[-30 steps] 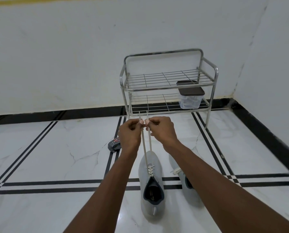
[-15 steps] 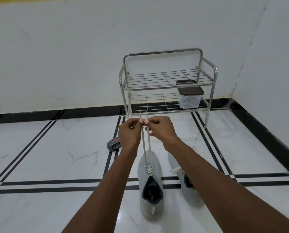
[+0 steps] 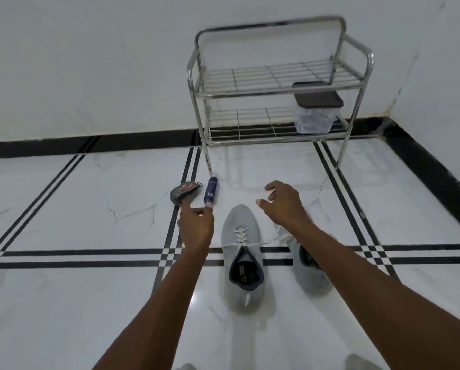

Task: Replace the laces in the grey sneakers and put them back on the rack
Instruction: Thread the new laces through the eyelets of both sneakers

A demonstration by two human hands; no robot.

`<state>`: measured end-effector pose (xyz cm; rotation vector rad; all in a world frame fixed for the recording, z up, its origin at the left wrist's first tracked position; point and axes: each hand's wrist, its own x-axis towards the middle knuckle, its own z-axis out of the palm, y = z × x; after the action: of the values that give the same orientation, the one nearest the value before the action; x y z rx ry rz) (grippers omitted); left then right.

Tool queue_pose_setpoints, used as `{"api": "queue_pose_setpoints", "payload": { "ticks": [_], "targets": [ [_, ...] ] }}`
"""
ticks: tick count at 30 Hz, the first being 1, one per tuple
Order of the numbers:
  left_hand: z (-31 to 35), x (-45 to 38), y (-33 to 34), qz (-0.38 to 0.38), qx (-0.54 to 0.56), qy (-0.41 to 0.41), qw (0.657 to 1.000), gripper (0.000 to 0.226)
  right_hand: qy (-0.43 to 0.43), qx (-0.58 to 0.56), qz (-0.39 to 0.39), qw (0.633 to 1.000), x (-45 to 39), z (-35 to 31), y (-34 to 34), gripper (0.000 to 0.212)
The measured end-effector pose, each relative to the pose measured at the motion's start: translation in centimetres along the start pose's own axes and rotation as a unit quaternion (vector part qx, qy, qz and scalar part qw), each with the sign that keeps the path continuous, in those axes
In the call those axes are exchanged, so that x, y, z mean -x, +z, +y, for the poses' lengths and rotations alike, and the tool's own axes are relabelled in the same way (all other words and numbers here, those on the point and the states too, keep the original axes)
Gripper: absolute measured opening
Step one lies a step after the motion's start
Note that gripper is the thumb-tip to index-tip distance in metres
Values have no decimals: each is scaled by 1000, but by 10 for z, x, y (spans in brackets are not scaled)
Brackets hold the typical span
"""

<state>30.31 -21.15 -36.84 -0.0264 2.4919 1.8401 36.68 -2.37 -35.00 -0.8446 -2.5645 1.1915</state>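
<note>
Head view: both hands have released the lace [image 3: 246, 244], now slack.

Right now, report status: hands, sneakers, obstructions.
Both hands, left hand and right hand, open, holding nothing. Grey sneakers on floor, laces loose. Rack holds only a lidded container.

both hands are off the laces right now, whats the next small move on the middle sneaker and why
Probably reach back down and pick up the two loose lace ends at the collar, then tie them. The middle sneaker looks laced up to its top eyelets, but the ends lie slack to either side. The left hand and right hand hover above the floor, holding nothing.
</note>
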Motion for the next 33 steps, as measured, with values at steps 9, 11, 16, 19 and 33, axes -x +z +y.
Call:
{"api": "queue_pose_setpoints", "payload": {
  "ticks": [9, 11, 16, 19, 33],
  "targets": [
    [-83, 36, 22, -202, -226, 42, 952, 21, -23, 72, -213, 974, 27, 54, 51, 16],
    [-85, 36, 22, -175, -225, 45, 957, 16, -20, 67, -203, 977, 26, 56, 50, 18],
    [-89, 36, 24, -144, -257, 82, 952, 15, -42, 96, -206, 973, 23, 62, 49, 16],
    [-87, 38, 23, -131, -266, 89, 951, 14, -44, 120, -190, 973, 26, 67, 54, 18],
    [-45, 22, 21, -205, 97, -139, 964, 36, 130, -365, -197, 901, 23, 40, 35, 39]
  ]
}}
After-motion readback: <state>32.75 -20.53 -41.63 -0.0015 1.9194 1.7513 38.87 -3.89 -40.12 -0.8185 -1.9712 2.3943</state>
